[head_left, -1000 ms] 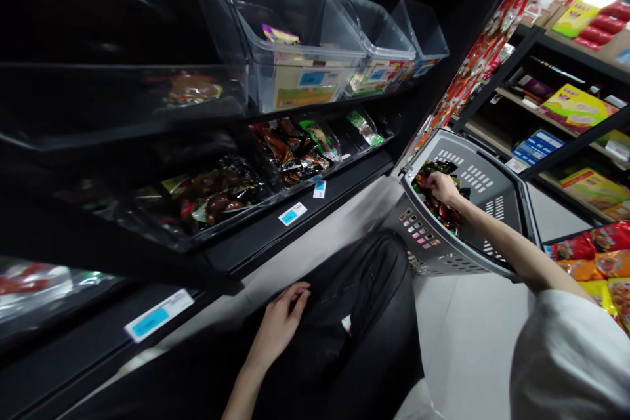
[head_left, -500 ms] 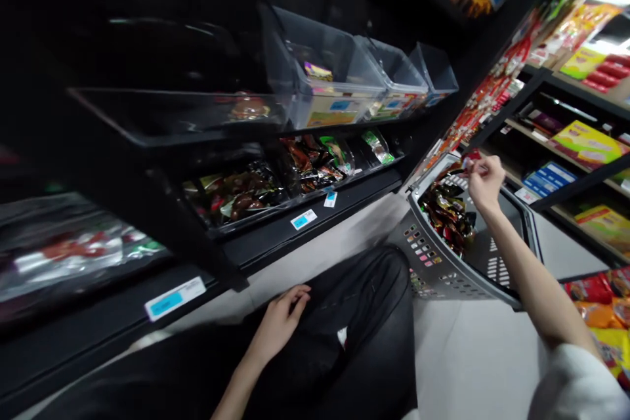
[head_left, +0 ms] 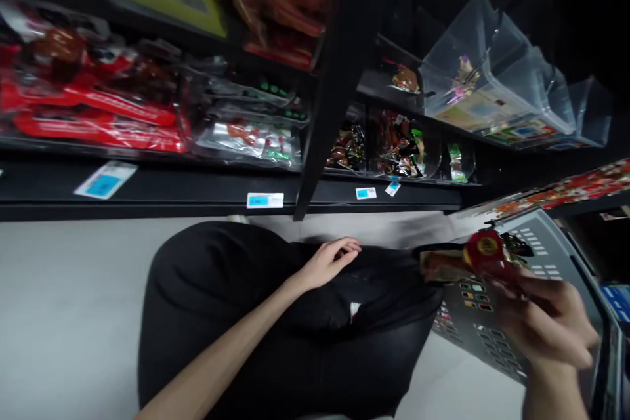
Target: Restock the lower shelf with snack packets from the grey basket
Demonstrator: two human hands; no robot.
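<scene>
My right hand [head_left: 558, 318] grips a red snack packet [head_left: 489, 252] with a gold emblem, its lower part blurred by motion. The packet is in front of the grey shopping basket [head_left: 497, 335], which has shiny dark packets [head_left: 516, 244] inside. Over my dark trousers [head_left: 280, 341], my left hand [head_left: 327, 264] rests with loosely bent fingers and nothing in it.
Low black shelves [head_left: 216, 193] run across ahead, holding red vacuum packs [head_left: 103, 108] and silvery packs [head_left: 249, 138]. A post [head_left: 322, 105] divides them. Clear plastic bins [head_left: 502, 102] stand at the upper right. Pale floor [head_left: 73, 315] shows at the left.
The view has swung left, bringing more shelf into sight. My right hand has come up out of the basket with the red packet. My left hand stays on my leg.
</scene>
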